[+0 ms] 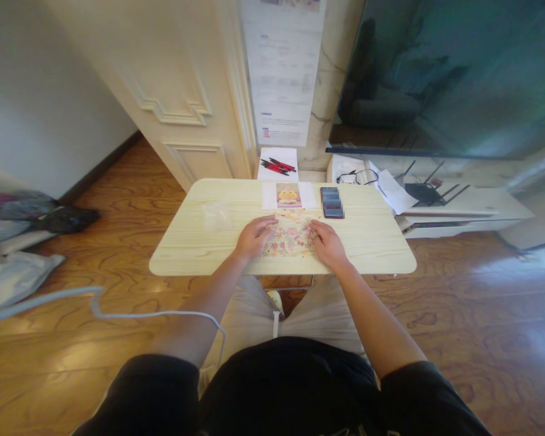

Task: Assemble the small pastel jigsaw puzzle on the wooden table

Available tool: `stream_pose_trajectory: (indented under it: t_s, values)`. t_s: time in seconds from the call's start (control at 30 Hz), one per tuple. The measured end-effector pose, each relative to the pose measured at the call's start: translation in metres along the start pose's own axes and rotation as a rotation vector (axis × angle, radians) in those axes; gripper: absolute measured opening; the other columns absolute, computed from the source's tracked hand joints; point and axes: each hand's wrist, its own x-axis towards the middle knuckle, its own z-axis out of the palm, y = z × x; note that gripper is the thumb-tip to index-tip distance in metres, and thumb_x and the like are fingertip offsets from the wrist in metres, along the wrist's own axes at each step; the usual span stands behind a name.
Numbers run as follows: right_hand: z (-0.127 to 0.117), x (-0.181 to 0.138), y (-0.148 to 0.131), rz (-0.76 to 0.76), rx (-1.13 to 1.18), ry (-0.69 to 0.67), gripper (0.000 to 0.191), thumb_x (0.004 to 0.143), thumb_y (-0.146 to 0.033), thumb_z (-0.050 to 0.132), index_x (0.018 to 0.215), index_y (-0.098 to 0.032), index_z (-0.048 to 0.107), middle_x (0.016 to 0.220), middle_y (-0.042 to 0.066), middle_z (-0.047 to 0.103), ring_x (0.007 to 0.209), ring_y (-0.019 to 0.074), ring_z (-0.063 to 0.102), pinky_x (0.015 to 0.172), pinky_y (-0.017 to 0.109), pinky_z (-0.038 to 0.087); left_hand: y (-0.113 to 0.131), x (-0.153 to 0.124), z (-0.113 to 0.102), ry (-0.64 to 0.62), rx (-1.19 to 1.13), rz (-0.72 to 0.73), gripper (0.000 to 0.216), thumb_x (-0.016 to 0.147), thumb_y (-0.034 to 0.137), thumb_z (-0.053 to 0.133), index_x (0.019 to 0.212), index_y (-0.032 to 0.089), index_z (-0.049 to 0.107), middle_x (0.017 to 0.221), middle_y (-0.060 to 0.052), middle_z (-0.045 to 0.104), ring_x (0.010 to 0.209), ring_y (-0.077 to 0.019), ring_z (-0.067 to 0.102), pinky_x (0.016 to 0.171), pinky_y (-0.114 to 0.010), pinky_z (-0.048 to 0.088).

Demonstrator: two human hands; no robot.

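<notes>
A heap of small loose jigsaw pieces [290,235] lies in the middle of the light wooden table [376,242]. My left hand [253,236] rests on the left side of the heap with its fingers spread flat over the pieces. On the right side lies my right hand [327,242], fingers also stretched out and touching the pieces. Behind the heap sits a reference picture [289,195] with a yellow figure on white paper.
A dark phone-like stack [332,203] lies at the table's back right. A clear plastic bag [216,215] sits to the left. Red and black pens [277,166] lie on paper behind. A white cable [118,309] crosses the wooden floor at left, bags beyond it.
</notes>
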Motion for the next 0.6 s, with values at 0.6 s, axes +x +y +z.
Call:
stream_pose_trajectory:
  t_s: [0.6]
  values:
    - [-0.001,-0.002,0.012,0.098,0.168,0.180,0.042,0.079,-0.007,0.051,0.105,-0.025,0.079,0.117,0.007,0.077,0.116,0.0260,0.068,0.109,0.047,0.053,0.008,-0.003,0.005,-0.180,0.316,0.137,0.024,0.086,0.039,0.072,0.105,0.033,0.085,0.141,0.000,0.072,0.134,-0.0287,0.062,0.119,-0.051,0.046]
